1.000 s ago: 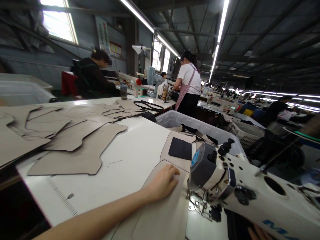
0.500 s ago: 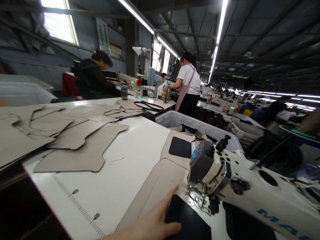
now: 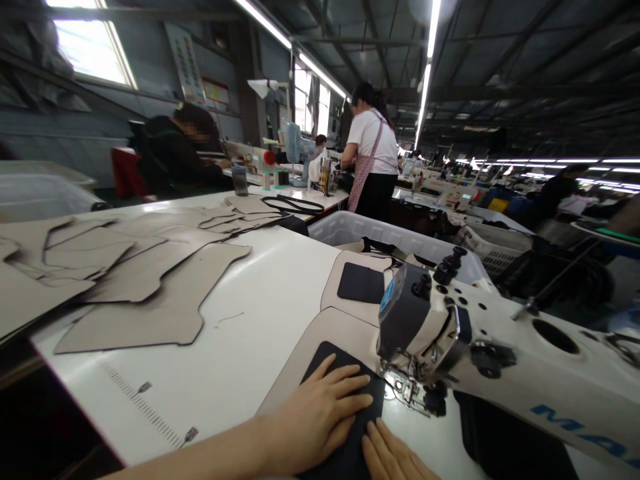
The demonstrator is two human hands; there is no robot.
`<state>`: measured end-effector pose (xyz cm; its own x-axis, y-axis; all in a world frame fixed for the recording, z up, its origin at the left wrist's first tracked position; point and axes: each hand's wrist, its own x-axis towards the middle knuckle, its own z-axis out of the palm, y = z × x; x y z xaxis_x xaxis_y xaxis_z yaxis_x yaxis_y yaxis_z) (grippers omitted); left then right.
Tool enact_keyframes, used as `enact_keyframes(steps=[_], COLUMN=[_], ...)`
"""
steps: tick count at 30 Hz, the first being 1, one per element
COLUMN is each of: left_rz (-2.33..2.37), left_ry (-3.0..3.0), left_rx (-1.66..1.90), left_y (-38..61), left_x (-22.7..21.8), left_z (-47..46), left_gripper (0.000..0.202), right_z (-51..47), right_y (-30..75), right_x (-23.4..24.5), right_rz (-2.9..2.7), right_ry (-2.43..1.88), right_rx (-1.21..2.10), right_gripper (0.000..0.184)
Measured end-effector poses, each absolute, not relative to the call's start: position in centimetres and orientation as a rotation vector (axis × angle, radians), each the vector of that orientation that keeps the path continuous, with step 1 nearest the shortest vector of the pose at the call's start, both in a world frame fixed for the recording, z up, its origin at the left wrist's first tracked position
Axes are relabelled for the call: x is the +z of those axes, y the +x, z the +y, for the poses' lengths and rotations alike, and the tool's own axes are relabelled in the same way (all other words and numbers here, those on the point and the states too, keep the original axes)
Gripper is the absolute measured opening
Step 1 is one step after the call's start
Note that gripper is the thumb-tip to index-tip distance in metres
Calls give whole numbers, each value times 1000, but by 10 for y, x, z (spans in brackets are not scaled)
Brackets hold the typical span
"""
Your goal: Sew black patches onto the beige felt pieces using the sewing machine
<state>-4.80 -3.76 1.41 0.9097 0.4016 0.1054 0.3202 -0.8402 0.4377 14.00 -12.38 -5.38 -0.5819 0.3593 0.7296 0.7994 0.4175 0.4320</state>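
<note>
My left hand (image 3: 320, 413) lies with fingers spread flat on a black panel (image 3: 327, 360), which rests on a beige fabric piece (image 3: 295, 367) beside the sewing machine's needle area. At the panel's right edge, the stretched fingers of my right hand (image 3: 393, 453) touch it; the rest of that hand is cut off by the frame. The sewing machine head (image 3: 413, 320) stands just right of both hands. Farther back, another beige piece (image 3: 333, 280) carries a smaller black patch (image 3: 361, 282).
Several beige cut pieces (image 3: 150, 313) lie in overlapping layers on the left of the white table (image 3: 235, 353). Behind the machine sits a translucent plastic bin (image 3: 345, 227) with fabric in it. One person (image 3: 373, 147) stands beyond; another person (image 3: 175, 153) sits at the left.
My left hand has moved onto the black panel, which now lies farther left over the beige piece. My right hand has come into view at the bottom. The view has shifted slightly.
</note>
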Motion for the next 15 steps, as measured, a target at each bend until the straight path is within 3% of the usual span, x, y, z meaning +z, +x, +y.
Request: enact_keyframes(steps=[15], left_rz=[560], left_ry=[2657], left_rx=[312], left_y=[-46], left_x=[3], left_z=[-37], left_gripper=[41], right_z=[-126], right_y=[172], right_x=[-75], right_rz=[-2319], right_ry=[-950], right_rx=[-807], right_gripper=[38])
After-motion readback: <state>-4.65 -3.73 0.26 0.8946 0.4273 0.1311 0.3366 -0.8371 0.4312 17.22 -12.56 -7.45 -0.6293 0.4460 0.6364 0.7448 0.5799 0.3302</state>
